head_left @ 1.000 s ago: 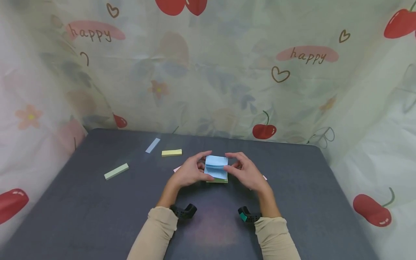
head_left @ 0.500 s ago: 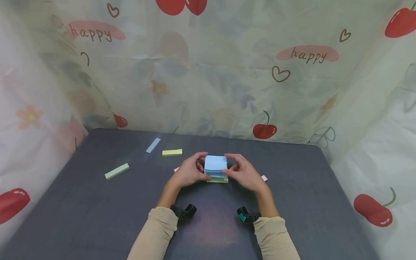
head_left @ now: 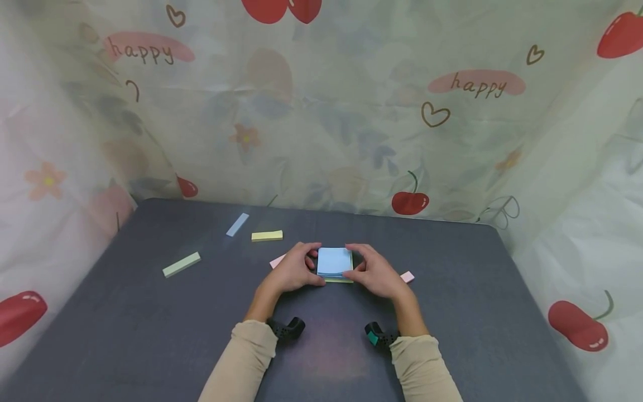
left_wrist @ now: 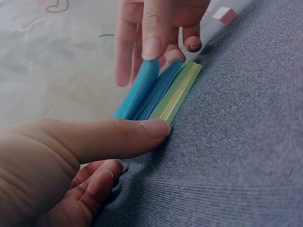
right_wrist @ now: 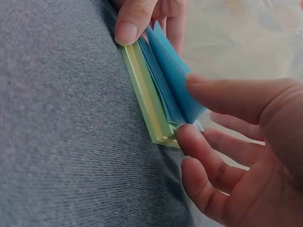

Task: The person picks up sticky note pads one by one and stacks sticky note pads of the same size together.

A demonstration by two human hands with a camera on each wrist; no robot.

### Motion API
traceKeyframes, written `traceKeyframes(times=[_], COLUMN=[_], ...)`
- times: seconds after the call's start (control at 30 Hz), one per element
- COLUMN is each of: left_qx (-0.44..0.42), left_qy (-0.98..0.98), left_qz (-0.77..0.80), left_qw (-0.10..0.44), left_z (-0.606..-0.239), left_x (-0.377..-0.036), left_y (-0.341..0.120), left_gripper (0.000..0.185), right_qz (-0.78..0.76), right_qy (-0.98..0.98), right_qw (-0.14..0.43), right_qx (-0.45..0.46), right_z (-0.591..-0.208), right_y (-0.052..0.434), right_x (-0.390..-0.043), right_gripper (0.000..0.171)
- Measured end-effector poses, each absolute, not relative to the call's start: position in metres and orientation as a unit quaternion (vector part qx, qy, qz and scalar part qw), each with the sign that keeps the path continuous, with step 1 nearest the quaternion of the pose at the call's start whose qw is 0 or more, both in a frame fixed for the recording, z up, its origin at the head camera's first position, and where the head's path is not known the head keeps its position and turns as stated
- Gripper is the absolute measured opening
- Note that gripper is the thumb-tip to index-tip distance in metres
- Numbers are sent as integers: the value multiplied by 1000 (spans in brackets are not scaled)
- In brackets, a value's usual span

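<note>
A small stack of square sticky notes lies on the table between the hands: blue sticky notes (head_left: 334, 261) on top, a green and yellow pad (left_wrist: 179, 90) beneath. My left hand (head_left: 293, 271) grips the stack's left side, its thumb against the near edge and other fingers toward the far side. From the right, my right hand (head_left: 379, 273) pinches the blue notes, thumb at their near edge. In the right wrist view, the upper blue sheets (right_wrist: 176, 71) stand lifted at an angle from the blue ones below.
On the dark table (head_left: 150, 335) lie a green strip pad (head_left: 181, 264), a pale blue strip (head_left: 238, 224) and a yellow strip pad (head_left: 267, 236), all left of the stack. One pink strip (head_left: 277, 261) shows behind the left hand, another pink pad (head_left: 407, 276) beside the right.
The blue top sheets, bent up earlier, have come down and look flatter from above. Both hands have moved slightly nearer the body with the stack's top edge.
</note>
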State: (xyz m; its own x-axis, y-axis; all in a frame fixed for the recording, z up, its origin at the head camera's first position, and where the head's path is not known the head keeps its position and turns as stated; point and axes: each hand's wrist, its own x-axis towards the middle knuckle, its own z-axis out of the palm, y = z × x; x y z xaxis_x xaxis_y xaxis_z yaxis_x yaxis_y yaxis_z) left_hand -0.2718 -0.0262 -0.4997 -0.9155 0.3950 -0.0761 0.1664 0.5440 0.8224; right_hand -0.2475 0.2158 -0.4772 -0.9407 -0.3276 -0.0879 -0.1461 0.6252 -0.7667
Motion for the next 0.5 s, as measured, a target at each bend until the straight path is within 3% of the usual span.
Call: traceKeyframes(times=[0.33, 0.5], left_qx=[170, 169], left_qy=[863, 854], left_qz=[458, 474], left_qw=[126, 130], left_z=[-504, -503], left_x=[-273, -273], left_y=[-28, -29], left_gripper=[97, 95], right_qz=[-397, -375], right_qy=[902, 914], right_qw=[143, 139], right_qx=[-87, -66], right_z=[-483, -483], right_y=[213, 209], right_x=[-246, -246], right_gripper=[89, 92])
